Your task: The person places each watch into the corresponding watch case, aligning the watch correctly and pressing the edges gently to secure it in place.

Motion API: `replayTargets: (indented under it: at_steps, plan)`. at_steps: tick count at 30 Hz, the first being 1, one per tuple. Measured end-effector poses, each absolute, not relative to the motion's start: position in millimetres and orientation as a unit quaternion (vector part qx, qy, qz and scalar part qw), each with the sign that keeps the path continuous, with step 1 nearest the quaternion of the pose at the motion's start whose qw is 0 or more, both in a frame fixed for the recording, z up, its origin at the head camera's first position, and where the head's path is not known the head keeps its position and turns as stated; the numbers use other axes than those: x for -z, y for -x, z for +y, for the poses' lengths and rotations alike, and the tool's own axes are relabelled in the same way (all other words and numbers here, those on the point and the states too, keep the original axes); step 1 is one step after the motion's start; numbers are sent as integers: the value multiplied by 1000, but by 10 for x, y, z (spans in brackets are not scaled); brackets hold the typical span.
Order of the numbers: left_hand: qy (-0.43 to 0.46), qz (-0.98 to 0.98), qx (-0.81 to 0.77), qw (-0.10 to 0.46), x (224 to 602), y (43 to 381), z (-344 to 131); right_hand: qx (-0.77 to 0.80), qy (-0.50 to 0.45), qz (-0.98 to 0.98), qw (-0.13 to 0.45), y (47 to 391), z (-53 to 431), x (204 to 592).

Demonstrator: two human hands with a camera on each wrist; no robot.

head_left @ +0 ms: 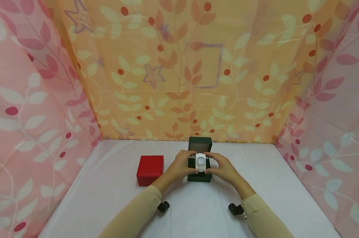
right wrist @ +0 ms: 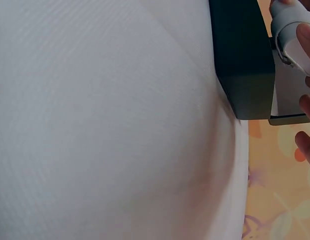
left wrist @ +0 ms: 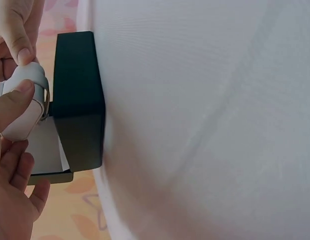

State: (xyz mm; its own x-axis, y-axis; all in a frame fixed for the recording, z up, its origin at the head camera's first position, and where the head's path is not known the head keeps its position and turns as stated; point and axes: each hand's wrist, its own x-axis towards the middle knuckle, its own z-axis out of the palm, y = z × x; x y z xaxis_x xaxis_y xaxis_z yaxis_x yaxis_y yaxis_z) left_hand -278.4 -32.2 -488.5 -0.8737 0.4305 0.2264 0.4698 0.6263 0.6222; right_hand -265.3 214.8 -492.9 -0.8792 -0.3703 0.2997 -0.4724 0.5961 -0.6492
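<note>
A white wristwatch (head_left: 201,161) with a squarish face is wrapped round a pale cushion (left wrist: 25,116). My left hand (head_left: 180,165) grips one end of the cushion between thumb and fingers. From the other side, my right hand (head_left: 224,167) pinches the watch and cushion. Both are held upright at the mouth of a dark green box (head_left: 200,178), whose lid (head_left: 200,143) stands raised behind. In the left wrist view, the strap (left wrist: 32,74) loops round the cushion above the pale inside of the lid. The box's inside is mostly hidden by the watch and hands.
A closed red box (head_left: 150,166) sits left of the green one, close to my left forearm. White cloth (head_left: 194,211) covers the table. Patterned curtains (head_left: 179,99) enclose the back and both sides, with the back one just behind the table's far edge.
</note>
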Motion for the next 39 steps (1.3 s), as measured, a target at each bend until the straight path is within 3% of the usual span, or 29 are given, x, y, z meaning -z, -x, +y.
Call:
replayTargets:
  at_steps: [25, 39]
  plan:
    - [236, -909, 343, -16, 5050, 2878, -314, -356, -208, -911, 9, 2753, 2088, 5019]
    - [222, -911, 345, -39, 5041, 2891, -283, -353, -223, -909, 13, 2829, 2140, 5075]
